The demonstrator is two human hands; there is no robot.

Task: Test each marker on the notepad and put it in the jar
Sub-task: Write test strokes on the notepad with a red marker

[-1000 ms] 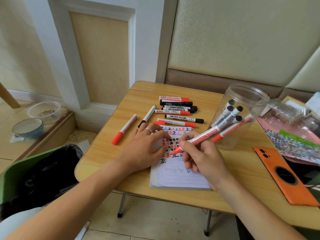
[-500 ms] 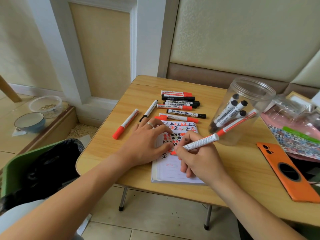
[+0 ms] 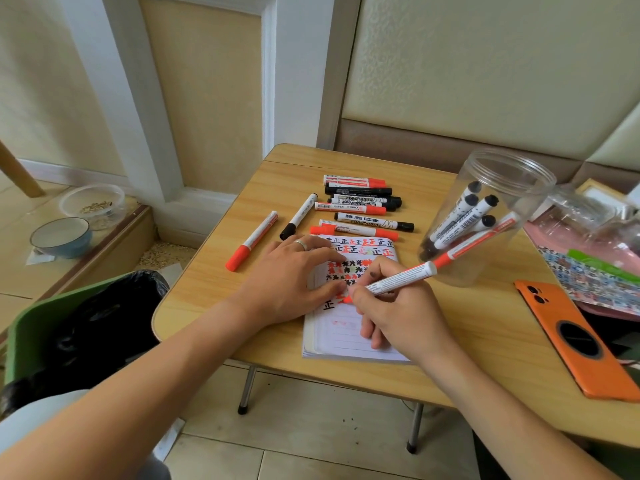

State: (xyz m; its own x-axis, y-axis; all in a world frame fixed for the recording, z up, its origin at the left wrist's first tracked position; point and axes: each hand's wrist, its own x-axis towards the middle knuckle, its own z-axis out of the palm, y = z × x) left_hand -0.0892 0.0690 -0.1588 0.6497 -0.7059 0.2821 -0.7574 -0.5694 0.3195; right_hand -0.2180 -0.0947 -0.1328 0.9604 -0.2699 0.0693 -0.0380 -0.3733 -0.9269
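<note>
fingers of right hand [image 3: 398,313] pinch a red marker [image 3: 403,279] low on the barrel, writing grip, tip down on the notepad [image 3: 346,337] at a fresh red stroke beside a black character. marker long axis runs from the tip, lower left, up and to the right; its rear end points almost straight at the jar [image 3: 485,216].

left hand [image 3: 291,275] lies flat, fingers straight and spread, pressing the upper left of the notepad to keep it from sliding. a ring shows on one finger.

jar sits on the counter [image 3: 485,341] to the upper right of the right hand, near it, tilted in view with its open mouth up. it already contains several black-capped markers and one red. right hand is clearly the nearer one to the jar; left hand is on the far side of the notepad.

untested markers [image 3: 360,206] lie in a loose row beyond the notepad, long axes mostly left to right, with two more angled off to the left. these are nearer the left hand.

judgement: test stroke under way; cap not visible, so i cannot tell where it is. next move likely lift and swing right to the jar mouth.
</note>
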